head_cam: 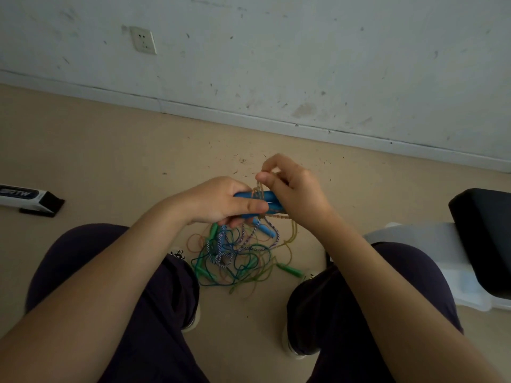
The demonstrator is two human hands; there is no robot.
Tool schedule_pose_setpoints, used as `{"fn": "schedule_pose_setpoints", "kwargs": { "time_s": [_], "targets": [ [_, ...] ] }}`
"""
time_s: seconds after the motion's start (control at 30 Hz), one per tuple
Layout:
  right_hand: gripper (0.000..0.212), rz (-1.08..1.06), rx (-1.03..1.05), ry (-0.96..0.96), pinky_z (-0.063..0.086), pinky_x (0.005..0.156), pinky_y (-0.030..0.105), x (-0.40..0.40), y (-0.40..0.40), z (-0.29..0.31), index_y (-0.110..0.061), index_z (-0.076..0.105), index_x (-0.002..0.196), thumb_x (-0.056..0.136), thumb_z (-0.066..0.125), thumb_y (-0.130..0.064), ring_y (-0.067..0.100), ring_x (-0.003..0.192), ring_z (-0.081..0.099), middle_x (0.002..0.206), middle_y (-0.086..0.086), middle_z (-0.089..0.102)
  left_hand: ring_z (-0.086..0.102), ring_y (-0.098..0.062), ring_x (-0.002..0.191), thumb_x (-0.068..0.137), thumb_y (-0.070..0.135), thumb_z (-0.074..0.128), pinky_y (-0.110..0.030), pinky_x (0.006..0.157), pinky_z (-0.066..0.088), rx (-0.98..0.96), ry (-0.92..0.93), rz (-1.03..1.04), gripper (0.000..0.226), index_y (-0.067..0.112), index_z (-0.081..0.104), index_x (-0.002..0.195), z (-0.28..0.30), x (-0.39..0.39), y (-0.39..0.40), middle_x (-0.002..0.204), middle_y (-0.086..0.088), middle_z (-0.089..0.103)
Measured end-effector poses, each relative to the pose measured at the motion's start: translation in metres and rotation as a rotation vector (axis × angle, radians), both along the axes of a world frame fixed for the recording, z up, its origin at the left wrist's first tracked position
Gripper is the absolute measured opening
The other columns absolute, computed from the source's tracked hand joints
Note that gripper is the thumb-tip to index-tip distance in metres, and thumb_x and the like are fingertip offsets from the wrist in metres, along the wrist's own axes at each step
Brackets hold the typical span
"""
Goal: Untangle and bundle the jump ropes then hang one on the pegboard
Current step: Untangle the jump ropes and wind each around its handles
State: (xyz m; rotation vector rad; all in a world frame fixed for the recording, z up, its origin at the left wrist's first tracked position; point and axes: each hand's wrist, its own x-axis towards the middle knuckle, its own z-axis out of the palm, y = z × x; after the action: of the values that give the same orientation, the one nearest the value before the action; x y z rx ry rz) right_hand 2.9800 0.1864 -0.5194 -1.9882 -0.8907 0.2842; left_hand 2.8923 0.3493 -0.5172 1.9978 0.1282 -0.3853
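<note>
My left hand (221, 201) grips a pair of blue jump-rope handles (250, 195) held level above the floor. Their clear amber cord (258, 189) is looped around the handles. My right hand (293, 190) pinches that cord between thumb and forefinger just above the handles. Below, between my knees, a tangled pile of ropes (243, 255) lies on the floor: a blue-and-white braided rope (221, 254), thin green cord, and green handles (290, 270). One more blue handle (266, 231) lies at the pile's top. No pegboard is in view.
A white wall with a socket (143, 40) rises beyond the beige floor. A white and black box (30, 199) lies at the left. A black cushion (486, 230) on a white plastic bin (431, 244) stands at the right, close to my right knee.
</note>
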Motion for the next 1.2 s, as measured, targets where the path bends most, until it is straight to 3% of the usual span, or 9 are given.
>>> {"fn": "schedule_pose_setpoints", "kwargs": {
  "time_s": [0.1, 0.27, 0.4, 0.6, 0.7, 0.77, 0.87, 1.07, 1.2],
  "targets": [
    [0.017, 0.036, 0.035, 0.155, 0.040, 0.045, 0.024, 0.005, -0.005, 0.003, -0.018, 0.045, 0.098, 0.096, 0.062, -0.020, 0.010, 0.049, 0.048, 0.064, 0.004, 0.057, 0.050, -0.002, 0.041, 0.073, 0.061, 0.063, -0.011, 0.045, 0.038, 0.007, -0.014, -0.005, 0.045, 0.016, 0.065, 0.077, -0.002, 0.000, -0.002, 0.048, 0.007, 0.059],
    [0.020, 0.103, -0.058, 0.253, 0.041, 0.059, 0.019, 0.014, -0.009, 0.004, -0.007, 0.062, 0.082, 0.095, 0.063, -0.021, 0.002, 0.059, 0.050, 0.070, -0.002, 0.056, 0.050, -0.001, 0.042, 0.072, 0.063, 0.062, -0.010, 0.046, 0.038, 0.033, -0.043, -0.016, 0.045, 0.018, 0.065, 0.076, -0.004, 0.001, -0.003, 0.049, 0.009, 0.060],
    [0.034, 0.146, -0.044, 0.436, 0.041, 0.054, 0.032, 0.017, -0.013, 0.005, -0.002, 0.066, 0.092, 0.096, 0.061, -0.036, 0.025, 0.061, 0.056, 0.074, 0.012, 0.059, 0.050, -0.003, 0.043, 0.078, 0.060, 0.062, -0.011, 0.048, 0.039, -0.010, -0.109, 0.040, 0.044, 0.016, 0.064, 0.076, -0.004, 0.002, 0.001, 0.052, 0.005, 0.059],
    [0.032, 0.249, 0.196, 0.699, 0.037, 0.047, 0.023, 0.017, -0.013, 0.004, -0.008, 0.060, 0.112, 0.092, 0.059, -0.033, 0.022, 0.058, 0.055, 0.087, 0.009, 0.065, 0.049, -0.006, 0.046, 0.077, 0.058, 0.063, -0.014, 0.044, 0.038, -0.180, -0.220, 0.291, 0.046, 0.012, 0.066, 0.083, -0.006, 0.005, 0.001, 0.054, 0.005, 0.059],
    [0.032, 0.248, 0.214, 0.785, 0.023, 0.045, 0.024, 0.011, -0.009, -0.003, -0.012, 0.049, 0.114, 0.090, 0.065, -0.026, 0.013, 0.049, 0.035, 0.069, 0.005, 0.047, 0.053, -0.004, 0.050, 0.074, 0.061, 0.064, -0.016, 0.047, 0.042, -0.269, -0.278, 0.523, 0.048, 0.015, 0.068, 0.085, -0.004, 0.008, 0.006, 0.064, 0.004, 0.064],
    [0.023, 0.208, 0.171, 0.743, 0.018, 0.044, 0.022, 0.009, -0.006, -0.005, -0.012, 0.049, 0.108, 0.094, 0.065, -0.019, 0.010, 0.049, 0.025, 0.063, 0.001, 0.033, 0.055, -0.004, 0.052, 0.075, 0.061, 0.064, -0.021, 0.052, 0.047, -0.252, -0.298, 0.604, 0.046, 0.016, 0.069, 0.085, -0.005, 0.009, 0.008, 0.067, 0.004, 0.066],
    [0.004, 0.129, 0.081, 0.537, 0.023, 0.040, 0.021, 0.008, -0.003, -0.005, -0.011, 0.054, 0.098, 0.100, 0.055, -0.015, 0.010, 0.043, 0.026, 0.051, -0.005, 0.033, 0.056, -0.005, 0.054, 0.078, 0.062, 0.065, -0.025, 0.056, 0.049, -0.190, -0.304, 0.631, 0.047, 0.016, 0.071, 0.086, -0.009, 0.008, 0.010, 0.071, -0.001, 0.067],
    [0.025, 0.130, 0.026, 0.362, 0.040, 0.054, 0.024, 0.001, -0.003, 0.002, -0.014, 0.056, 0.078, 0.102, 0.051, -0.018, 0.015, 0.052, 0.045, 0.057, -0.001, 0.047, 0.056, -0.005, 0.050, 0.091, 0.056, 0.062, -0.021, 0.048, 0.046, -0.025, -0.298, 0.635, 0.045, 0.014, 0.070, 0.080, -0.015, 0.011, 0.016, 0.057, 0.004, 0.065],
    [0.027, 0.145, -0.019, 0.214, 0.034, 0.053, 0.019, 0.001, -0.004, 0.009, -0.014, 0.061, 0.075, 0.100, 0.056, -0.021, 0.006, 0.052, 0.037, 0.054, -0.013, 0.043, 0.052, -0.002, 0.044, 0.092, 0.055, 0.062, -0.018, 0.049, 0.043, 0.152, -0.268, 0.602, 0.047, 0.011, 0.068, 0.075, -0.017, 0.013, 0.015, 0.049, 0.006, 0.061]
  ]
}}
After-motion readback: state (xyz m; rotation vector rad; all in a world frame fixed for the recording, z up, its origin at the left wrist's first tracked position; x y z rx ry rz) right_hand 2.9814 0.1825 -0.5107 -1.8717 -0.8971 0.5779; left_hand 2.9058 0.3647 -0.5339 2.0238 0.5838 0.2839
